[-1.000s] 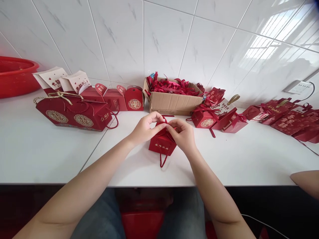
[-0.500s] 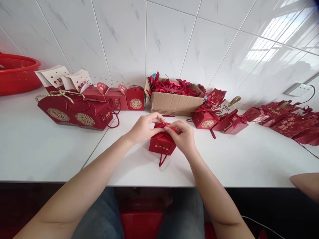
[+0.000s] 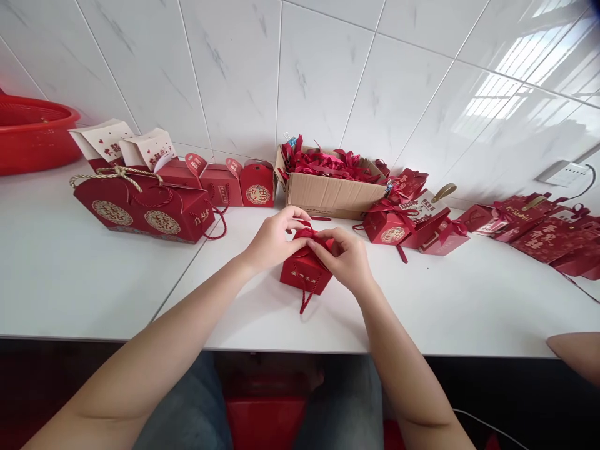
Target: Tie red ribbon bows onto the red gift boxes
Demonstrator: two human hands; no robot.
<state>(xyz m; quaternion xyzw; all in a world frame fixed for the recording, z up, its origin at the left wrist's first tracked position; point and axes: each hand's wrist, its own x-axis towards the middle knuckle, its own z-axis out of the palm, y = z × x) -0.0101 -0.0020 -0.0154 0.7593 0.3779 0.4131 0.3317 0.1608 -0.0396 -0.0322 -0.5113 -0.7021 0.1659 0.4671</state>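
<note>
Small red gift box (image 3: pixel 304 277) sitting upright on the white counter (image 3: pixel 94 275), near the front edge, about mid-frame. Printed gold characters facing toward the camera; one corner edge turned slightly toward the viewer. No clear long axis: roughly cube-shaped, top flaps pointing up. Red cord (image 3: pixel 305 300) hanging down the front face and trailing onto the counter toward the viewer.

Left hand (image 3: pixel 273 237) resting over the top left of the box, fingers curled, thumb and forefinger pinching at the red flap or cord at the top. Right hand (image 3: pixel 345 255) covering the top right corner, fingers bent in tight, fingertips meeting the left hand's at the box top. Exactly what is being pinched (flap or cord) not being shown clearly.

Just behind the box, an open cardboard carton (image 3: pixel 328 194) standing against the tiled wall, holding a heap of red ribbons (image 3: pixel 323 162). Left of the carton, a row of small red boxes (image 3: pixel 234 184) with raised tabs. Further left, a long red handled box (image 3: pixel 140 212) with gold medallions and twisted cord handle, lying lengthwise left to right; two white-topped boxes (image 3: pixel 124 147) behind it. Red basin (image 3: pixel 32 134) at far left edge.

Right of the carton, a cluster of red boxes with bows (image 3: pixel 412 222); beyond, flat red packs (image 3: pixel 544 231) lying near the wall. Another person's arm (image 3: pixel 576 353) showing at the lower right edge.
</note>
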